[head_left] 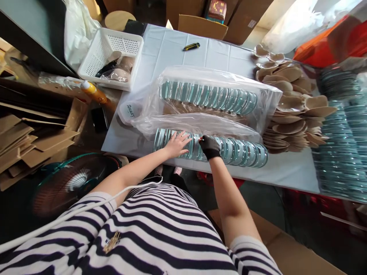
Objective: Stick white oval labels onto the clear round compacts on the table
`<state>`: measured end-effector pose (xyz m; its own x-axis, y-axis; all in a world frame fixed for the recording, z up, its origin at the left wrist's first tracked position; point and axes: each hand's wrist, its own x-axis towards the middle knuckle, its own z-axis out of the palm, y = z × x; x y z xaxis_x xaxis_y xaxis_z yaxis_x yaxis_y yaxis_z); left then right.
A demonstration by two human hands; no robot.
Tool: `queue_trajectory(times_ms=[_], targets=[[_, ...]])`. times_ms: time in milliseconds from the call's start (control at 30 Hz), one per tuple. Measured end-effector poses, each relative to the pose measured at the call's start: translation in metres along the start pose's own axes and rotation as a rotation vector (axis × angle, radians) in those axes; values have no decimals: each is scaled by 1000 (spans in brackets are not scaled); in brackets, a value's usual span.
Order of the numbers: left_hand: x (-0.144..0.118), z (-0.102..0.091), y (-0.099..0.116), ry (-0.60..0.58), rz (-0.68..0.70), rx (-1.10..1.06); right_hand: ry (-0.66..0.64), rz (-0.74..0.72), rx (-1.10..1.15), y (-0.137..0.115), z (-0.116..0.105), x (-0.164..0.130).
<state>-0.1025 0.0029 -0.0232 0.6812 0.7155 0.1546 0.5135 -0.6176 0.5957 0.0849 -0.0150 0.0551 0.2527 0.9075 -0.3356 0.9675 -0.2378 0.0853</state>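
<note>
Resting palm-down with fingers spread, the bare left hand (177, 143) lies open on the near row of round glass discs (229, 151), which stand on edge, packed face to face, along the front edge of the white-covered table (286, 172). The right hand (209, 147), in a black glove, sits just beside it on the same row; its fingers curl over the disc tops, and whether they pinch a single disc cannot be told from this angle. A second row of discs (208, 95) lies behind, inside a clear plastic bag (266, 99) whose loose flap drapes toward the near row. To the right, a heap of tan shell-shaped pieces (292, 110) touches the bag, with what appear to be further stacked discs (341, 152), blurred, beyond it. A white basket (100, 49) occupies the far left corner, a yellow-and-black cutter (191, 46) lies at the far side, and flattened cardboard (25, 141) sits left of the table.
</note>
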Motion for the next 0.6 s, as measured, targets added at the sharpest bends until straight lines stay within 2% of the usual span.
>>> queue_trajectory(times_ms=[67,133,233,467,600], targets=[[7,4,6,-48,-13,64,-149,-42,-120,-4,-23,35],[9,6,8,-81,-14,134,-271,-100,-221,-15,-34,63],[9,4,7,-104,-12,205,-318,-148,-273,-31,-38,84],[8,6,4,-112,-11,234,-315,-203,-396,-41,-39,84],[8,8,2,-106,-8,235,-222,-234,-435,-46,-34,74]])
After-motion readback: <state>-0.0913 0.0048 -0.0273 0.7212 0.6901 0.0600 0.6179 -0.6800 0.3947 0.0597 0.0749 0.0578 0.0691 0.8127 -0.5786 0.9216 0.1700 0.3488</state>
